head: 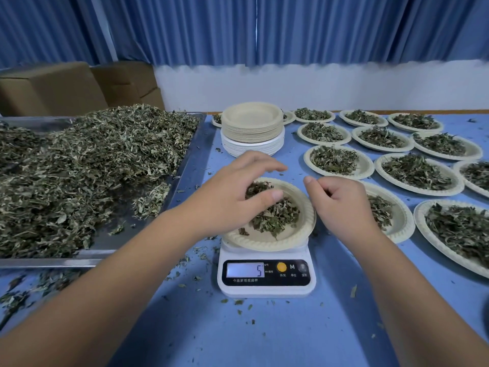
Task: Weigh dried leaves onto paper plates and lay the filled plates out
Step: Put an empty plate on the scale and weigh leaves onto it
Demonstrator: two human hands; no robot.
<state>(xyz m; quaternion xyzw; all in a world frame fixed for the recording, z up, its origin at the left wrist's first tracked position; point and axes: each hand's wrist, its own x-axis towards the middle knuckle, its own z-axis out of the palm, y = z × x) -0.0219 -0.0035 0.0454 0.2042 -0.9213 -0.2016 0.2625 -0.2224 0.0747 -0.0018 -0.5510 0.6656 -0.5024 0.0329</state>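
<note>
plate [299, 234]: pale paper, on scale [264, 291]
leaves [277, 218]: dry grey-green heap under left hand [232, 192]
left hand: arched, grip unclear
right hand [341, 205]: curled beside rim, contents unclear

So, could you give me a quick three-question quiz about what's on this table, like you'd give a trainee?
1. True or false: the plate on the scale is empty.
2. Which digit does the display show? A) 0 B) 5 C) 8
3. Fill in: the metal tray heaped with loose leaves lies to the ___ of the scale.
Key: 1 false, it holds dried leaves. 2 B. 3 left.
</note>
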